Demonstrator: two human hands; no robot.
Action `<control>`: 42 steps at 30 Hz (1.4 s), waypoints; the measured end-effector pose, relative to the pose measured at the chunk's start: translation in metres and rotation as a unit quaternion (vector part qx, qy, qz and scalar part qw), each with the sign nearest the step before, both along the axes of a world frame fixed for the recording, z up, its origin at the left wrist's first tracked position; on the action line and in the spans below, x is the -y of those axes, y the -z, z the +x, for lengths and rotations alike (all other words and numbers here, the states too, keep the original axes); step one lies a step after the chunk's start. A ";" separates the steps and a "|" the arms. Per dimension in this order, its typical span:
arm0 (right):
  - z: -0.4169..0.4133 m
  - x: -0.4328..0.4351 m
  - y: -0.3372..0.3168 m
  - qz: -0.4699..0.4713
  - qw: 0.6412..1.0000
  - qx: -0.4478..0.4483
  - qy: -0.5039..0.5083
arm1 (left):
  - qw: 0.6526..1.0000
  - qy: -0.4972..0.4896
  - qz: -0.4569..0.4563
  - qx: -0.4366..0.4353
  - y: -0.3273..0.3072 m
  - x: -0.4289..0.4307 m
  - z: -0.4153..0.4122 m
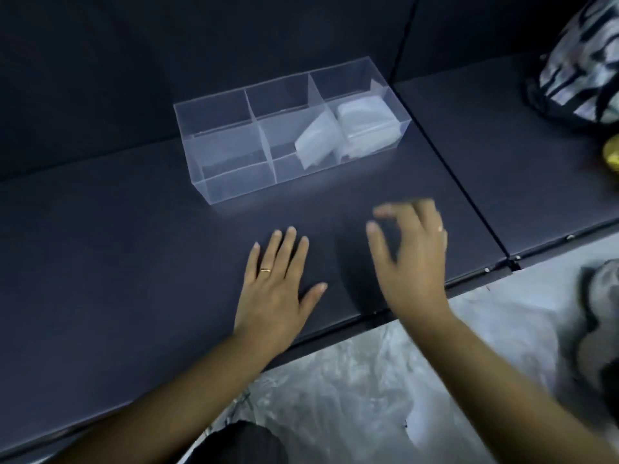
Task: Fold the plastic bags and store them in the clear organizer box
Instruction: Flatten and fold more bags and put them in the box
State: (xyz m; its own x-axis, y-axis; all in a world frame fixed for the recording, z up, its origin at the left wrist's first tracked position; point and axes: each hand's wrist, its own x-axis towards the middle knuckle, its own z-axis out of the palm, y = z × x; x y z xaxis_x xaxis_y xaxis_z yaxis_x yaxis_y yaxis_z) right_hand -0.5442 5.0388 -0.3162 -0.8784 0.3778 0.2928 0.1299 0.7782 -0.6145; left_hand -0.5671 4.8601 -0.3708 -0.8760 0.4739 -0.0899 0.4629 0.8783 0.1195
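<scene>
Plastic bags point(385, 380), loose and crumpled, are lying in a heap below the near edge of the table point(117, 262), on my right side. 2 folded bags are already sitting in the clear organizer box point(234, 192): 1 folded bag point(365, 118) is filling the right end compartment, and another folded bag point(315, 142) is leaning at a tilt in the compartment beside it. The box is standing toward the far edge of the table, close to the seam on the right.

I am pressing my left hand point(274, 283) flat on the table near its near edge, fingers straight and slightly spread. My right hand point(412, 256) is hovering just beside it, blurred, with fingers loosely curled, thumb and forefinger apart, and nothing in them.

I am judging the risks like this:
- The leaning bag is looking springy, so it may be unfolding and crowding the next 1 I put in.
- The loose film is slippery and thin, so I may be lifting 2 bags together from the heap.
- The box is looking light, so a careless push could be sliding it toward the seam.

A striped bag point(576, 68) is sitting at the far right corner.
</scene>
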 end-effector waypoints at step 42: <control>0.163 0.061 0.081 -0.118 0.924 0.353 -0.085 | 0.999 0.035 -0.001 0.005 0.008 0.008 -0.001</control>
State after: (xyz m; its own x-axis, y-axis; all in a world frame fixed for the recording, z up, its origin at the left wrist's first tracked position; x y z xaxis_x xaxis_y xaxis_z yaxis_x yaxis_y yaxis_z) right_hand -0.3816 4.9779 -0.3973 -0.8711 0.1968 -0.4499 0.4522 0.6788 -0.5785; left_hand -0.5685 4.8519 -0.3791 -0.8401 0.5333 -0.0991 0.5217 0.8444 0.1217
